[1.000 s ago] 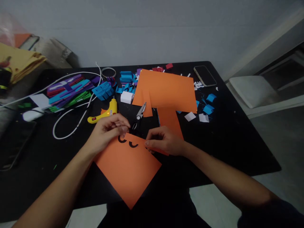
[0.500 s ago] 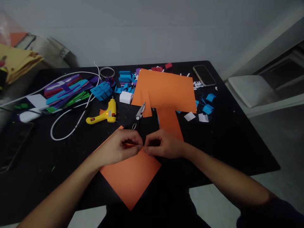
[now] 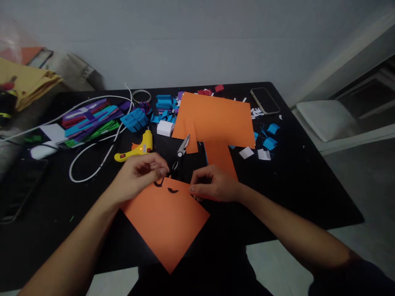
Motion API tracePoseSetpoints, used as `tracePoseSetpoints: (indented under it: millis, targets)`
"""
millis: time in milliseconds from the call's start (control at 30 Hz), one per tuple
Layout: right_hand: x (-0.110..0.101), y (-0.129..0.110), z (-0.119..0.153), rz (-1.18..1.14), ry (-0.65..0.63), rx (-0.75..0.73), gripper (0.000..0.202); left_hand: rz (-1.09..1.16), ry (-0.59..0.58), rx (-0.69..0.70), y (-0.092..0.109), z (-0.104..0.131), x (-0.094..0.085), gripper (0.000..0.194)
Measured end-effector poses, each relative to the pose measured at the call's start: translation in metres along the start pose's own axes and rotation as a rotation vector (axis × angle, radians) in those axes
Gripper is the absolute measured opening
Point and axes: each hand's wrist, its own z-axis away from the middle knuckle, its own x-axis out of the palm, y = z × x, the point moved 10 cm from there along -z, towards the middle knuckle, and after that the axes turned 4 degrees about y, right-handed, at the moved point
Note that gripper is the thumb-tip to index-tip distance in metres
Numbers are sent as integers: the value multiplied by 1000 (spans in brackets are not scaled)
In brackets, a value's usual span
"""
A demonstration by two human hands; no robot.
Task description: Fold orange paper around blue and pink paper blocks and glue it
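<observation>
An orange sheet [image 3: 168, 222] lies cornerwise at the table's front, with small black curved marks or pieces [image 3: 173, 190] near its top edge. Over its upper left side is my left hand [image 3: 138, 172], its fingers curled and pinched on something I cannot make out. My right hand [image 3: 214, 183] is at the sheet's upper right edge, thumb and fingertips pressed together; what they hold is hidden. Black-handled scissors [image 3: 180, 153] rest beyond, between the hands. A folded orange piece [image 3: 220, 155] sits just behind my right hand.
A yellow glue gun [image 3: 137, 151] and a white cable [image 3: 106, 158] lie left. At the back are a large orange sheet [image 3: 217, 117], blue folded pieces [image 3: 135, 120], colored strips [image 3: 89, 119] and a phone [image 3: 264, 100] at right.
My left hand has moved left and up, away from my right hand. The black curved shapes on the orange sheet now show between them. My right hand has barely moved.
</observation>
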Motion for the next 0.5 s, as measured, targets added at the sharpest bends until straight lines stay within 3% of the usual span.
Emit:
tracePoseSetpoints:
  millis: [133, 233, 367, 500]
  targets:
    - [3, 0, 0, 45, -14, -3, 18, -26, -170, 14, 10, 7, 38, 14]
    - [4, 0, 0, 67, -30, -6, 16, -40, -224, 50, 15, 12, 55, 13]
    - [5, 1, 1, 89, -41, -19, 14, -38, -240, 79, 15, 14, 62, 12]
    - [4, 4, 2, 29, -42, 4, 17, -47, -236, 68, 12, 11, 54, 13]
